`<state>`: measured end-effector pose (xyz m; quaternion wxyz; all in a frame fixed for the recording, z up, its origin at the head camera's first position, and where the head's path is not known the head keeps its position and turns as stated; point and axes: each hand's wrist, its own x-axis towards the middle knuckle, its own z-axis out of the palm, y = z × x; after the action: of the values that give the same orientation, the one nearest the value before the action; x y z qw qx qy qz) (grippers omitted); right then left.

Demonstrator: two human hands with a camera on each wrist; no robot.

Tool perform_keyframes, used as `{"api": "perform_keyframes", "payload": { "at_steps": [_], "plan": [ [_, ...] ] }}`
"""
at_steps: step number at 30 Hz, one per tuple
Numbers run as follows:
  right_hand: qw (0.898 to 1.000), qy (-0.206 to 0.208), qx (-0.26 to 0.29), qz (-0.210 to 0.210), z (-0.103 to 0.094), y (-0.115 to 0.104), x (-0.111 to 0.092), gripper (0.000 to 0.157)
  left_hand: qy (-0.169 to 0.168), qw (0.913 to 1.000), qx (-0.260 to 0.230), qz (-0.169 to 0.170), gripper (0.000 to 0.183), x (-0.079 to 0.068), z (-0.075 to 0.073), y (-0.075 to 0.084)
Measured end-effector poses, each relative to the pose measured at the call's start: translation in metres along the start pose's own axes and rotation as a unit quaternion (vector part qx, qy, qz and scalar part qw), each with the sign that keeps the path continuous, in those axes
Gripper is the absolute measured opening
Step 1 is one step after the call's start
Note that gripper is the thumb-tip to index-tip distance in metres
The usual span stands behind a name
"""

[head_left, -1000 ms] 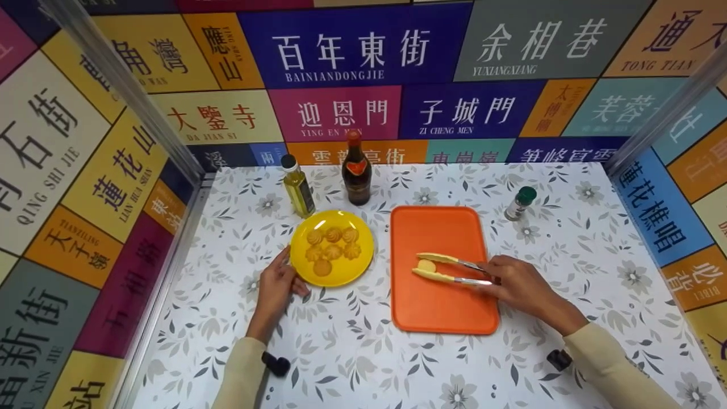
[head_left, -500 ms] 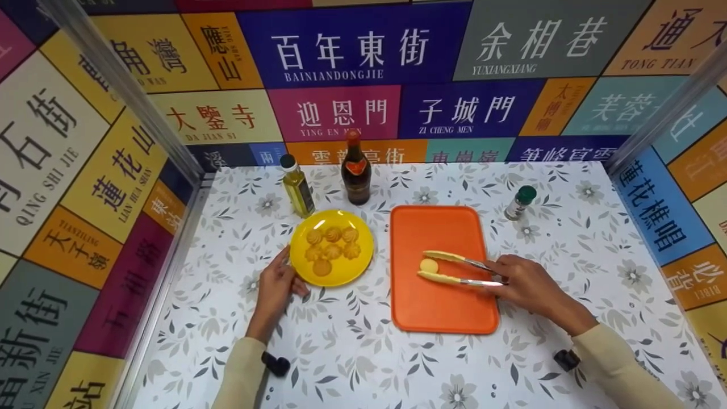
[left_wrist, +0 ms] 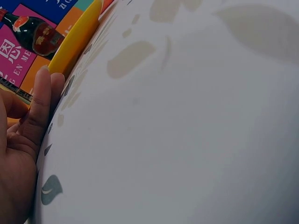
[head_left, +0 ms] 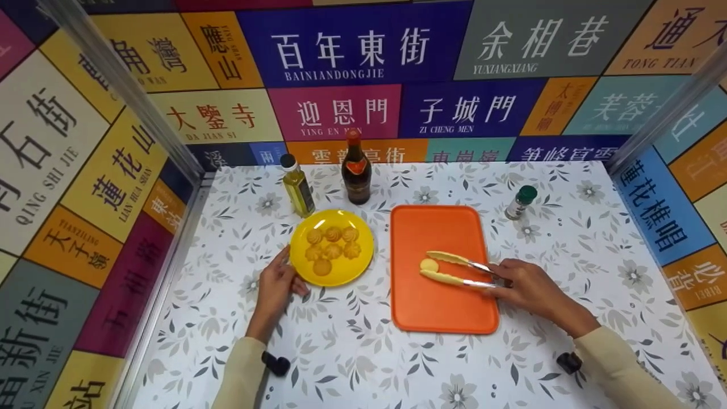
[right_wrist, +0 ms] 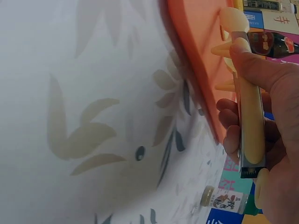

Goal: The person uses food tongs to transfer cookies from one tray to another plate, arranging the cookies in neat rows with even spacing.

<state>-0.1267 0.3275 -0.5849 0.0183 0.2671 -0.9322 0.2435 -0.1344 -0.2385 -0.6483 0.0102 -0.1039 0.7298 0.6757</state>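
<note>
My right hand (head_left: 529, 289) grips a pair of tongs (head_left: 474, 265) with pale yellow tips and metal arms. The tongs' tips are spread over the orange tray (head_left: 437, 312), on either side of a small round cookie (head_left: 429, 265). In the right wrist view, thumb and fingers wrap round the tongs' handle (right_wrist: 253, 123). My left hand (head_left: 276, 281) rests on the table at the lower left of a yellow plate (head_left: 363, 267), fingers right at its rim. Several piped cookies (head_left: 333, 251) lie on that plate. The left wrist view shows extended fingers (left_wrist: 41, 93) beside the plate's edge.
Behind the plate stand an oil bottle (head_left: 298, 190) with a black cap and a dark sauce bottle (head_left: 356, 176). A green-capped seasoning jar (head_left: 519, 203) stands right of the tray. The tablecloth (head_left: 341, 352) is floral; panels with Chinese lettering wall in the back and sides.
The tongs have shifted slightly right with my right hand, and their tips stand a little wider apart around the cookie. My left hand and the plate have not moved.
</note>
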Motion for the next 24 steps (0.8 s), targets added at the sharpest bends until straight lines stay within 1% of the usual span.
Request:
{"api": "perform_keyframes", "payload": {
  "at_steps": [5,11,17,24],
  "plan": [
    [1.0,0.005,-0.005,-0.004,0.005,0.002,-0.003,0.058,0.004,0.9999,-0.005,-0.009,0.058,0.001,0.0,-0.001],
    [0.999,0.031,-0.014,-0.034,0.009,0.004,-0.005,0.054,0.003,0.9999,-0.011,-0.005,0.057,0.002,-0.001,-0.004],
    [0.996,0.062,-0.003,-0.064,0.012,0.005,-0.006,0.054,0.0,0.9998,-0.018,0.004,0.057,0.001,-0.001,-0.005],
    [0.993,0.08,0.0,-0.083,0.009,0.0,0.0,0.054,-0.004,0.9999,-0.014,0.003,0.058,0.001,-0.001,-0.004]
  ]
}}
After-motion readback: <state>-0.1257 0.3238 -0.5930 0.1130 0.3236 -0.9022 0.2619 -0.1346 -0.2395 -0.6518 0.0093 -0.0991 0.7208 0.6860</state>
